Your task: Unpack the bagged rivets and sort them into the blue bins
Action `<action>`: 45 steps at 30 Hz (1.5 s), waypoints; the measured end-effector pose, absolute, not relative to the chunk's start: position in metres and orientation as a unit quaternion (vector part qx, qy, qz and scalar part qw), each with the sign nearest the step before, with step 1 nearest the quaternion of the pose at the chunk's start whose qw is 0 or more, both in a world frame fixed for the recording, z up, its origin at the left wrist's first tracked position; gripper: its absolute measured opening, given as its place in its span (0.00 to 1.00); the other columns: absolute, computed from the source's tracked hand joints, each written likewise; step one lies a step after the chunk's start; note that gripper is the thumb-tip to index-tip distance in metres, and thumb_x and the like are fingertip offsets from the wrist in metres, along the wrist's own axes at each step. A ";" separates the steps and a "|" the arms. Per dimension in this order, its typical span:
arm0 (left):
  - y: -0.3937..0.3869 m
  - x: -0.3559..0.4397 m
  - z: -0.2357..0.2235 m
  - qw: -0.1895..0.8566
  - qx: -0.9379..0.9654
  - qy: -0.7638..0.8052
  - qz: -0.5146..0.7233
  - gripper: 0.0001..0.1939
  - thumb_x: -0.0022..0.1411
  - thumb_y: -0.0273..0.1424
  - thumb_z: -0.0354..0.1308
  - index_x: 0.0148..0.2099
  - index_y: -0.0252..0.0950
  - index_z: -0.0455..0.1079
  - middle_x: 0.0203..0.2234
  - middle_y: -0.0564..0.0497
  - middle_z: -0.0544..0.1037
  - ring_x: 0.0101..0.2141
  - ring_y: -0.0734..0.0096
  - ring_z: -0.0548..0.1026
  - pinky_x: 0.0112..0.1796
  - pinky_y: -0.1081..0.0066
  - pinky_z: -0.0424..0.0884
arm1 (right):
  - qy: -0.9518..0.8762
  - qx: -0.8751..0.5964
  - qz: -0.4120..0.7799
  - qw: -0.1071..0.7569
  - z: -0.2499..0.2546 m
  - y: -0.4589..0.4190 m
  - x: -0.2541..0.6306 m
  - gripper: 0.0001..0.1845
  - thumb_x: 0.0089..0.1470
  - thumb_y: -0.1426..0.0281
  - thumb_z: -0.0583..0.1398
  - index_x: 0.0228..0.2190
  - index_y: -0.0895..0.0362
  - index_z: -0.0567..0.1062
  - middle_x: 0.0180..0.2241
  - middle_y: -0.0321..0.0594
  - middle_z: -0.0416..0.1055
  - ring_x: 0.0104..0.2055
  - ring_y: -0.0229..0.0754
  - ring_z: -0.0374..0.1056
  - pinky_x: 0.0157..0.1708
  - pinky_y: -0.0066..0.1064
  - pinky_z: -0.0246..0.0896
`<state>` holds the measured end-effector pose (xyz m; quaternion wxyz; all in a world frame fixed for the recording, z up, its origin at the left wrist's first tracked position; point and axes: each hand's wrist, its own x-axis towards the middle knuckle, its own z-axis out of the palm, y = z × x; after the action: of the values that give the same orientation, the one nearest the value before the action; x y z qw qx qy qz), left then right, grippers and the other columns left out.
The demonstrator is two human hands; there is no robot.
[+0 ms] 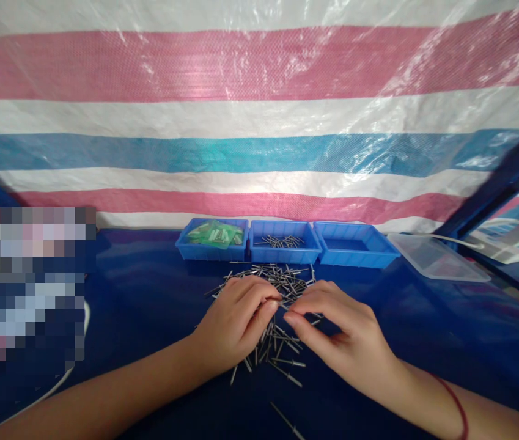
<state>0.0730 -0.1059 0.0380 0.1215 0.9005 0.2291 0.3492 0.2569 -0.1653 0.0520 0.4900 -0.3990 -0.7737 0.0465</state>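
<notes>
So there's a big messy heap of rivets (287, 278) on the blue worktop (140, 299), pretty much mid-way across, running from just in front of the far-edge bins down towards the near edge. The left hand (236, 318) is over the heap's left side, thumb and index fingers brought together in a narrow pinch. The right hand (344, 333) faces it from the other side, thumb and index also close together, tips just beside the left ones. There's a sliver of metal right at the tips, but I honestly can't tell if either hand is gripping a rivet or it's just the heap behind. Red band (452, 394) on the right wrist, btw. Along the far edge sit three blue bins in a row: the left bin (213, 253) has green bags (216, 234) in it, the middle bin (285, 255) has a smaller bunch of rivets, and the right bin (360, 259) sits next to a clear plastic lid (438, 260) near the far right corner. One stray rivet (287, 420) lies down by the near edge.
</notes>
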 end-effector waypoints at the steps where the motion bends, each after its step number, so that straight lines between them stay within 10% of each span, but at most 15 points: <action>1: -0.104 0.072 0.038 0.119 0.899 0.244 0.344 0.08 0.66 0.27 0.46 0.47 0.36 0.63 0.36 0.49 0.74 0.39 0.69 0.72 0.41 0.67 0.65 | -0.773 -0.410 0.032 0.482 0.055 -0.159 0.261 0.03 0.53 0.75 0.61 0.31 0.55 0.72 0.26 0.35 0.74 0.29 0.38 0.68 0.31 0.32 0.62; 13: -0.103 0.067 0.034 0.094 0.938 0.213 0.256 0.08 0.57 0.28 0.53 0.39 0.37 0.71 0.35 0.49 0.75 0.38 0.65 0.71 0.41 0.62 0.61 | -0.749 -0.531 -0.182 0.351 0.040 -0.086 0.300 0.11 0.57 0.66 0.56 0.38 0.58 0.75 0.37 0.45 0.74 0.41 0.50 0.65 0.41 0.42 0.58; 29: -0.116 0.070 0.043 0.013 0.977 0.172 0.125 0.11 0.62 0.38 0.54 0.32 0.37 0.68 0.27 0.53 0.72 0.31 0.69 0.67 0.35 0.64 0.54 | -0.809 -0.452 0.005 0.375 0.023 -0.145 0.283 0.09 0.54 0.77 0.55 0.38 0.56 0.69 0.34 0.41 0.73 0.38 0.44 0.67 0.38 0.38 0.64; 39: -0.126 0.075 0.048 -0.011 0.970 0.232 0.073 0.08 0.63 0.28 0.51 0.31 0.35 0.68 0.28 0.50 0.72 0.29 0.66 0.69 0.31 0.66 0.58 | -0.816 -0.439 0.021 0.376 0.021 -0.147 0.283 0.10 0.54 0.78 0.55 0.37 0.55 0.70 0.33 0.41 0.73 0.36 0.43 0.66 0.37 0.38 0.63; 45: -0.119 0.075 0.043 0.122 0.933 0.267 0.208 0.09 0.67 0.27 0.45 0.37 0.36 0.65 0.32 0.50 0.73 0.34 0.68 0.71 0.36 0.68 0.65 | -0.807 -0.414 0.061 0.416 0.028 -0.153 0.278 0.09 0.53 0.79 0.56 0.34 0.54 0.71 0.29 0.38 0.72 0.33 0.41 0.66 0.35 0.36 0.63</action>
<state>0.0752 -0.1193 0.0432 0.1221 0.9331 0.2668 0.2079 0.2783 -0.1529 0.0283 0.4161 -0.4136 -0.8075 0.0608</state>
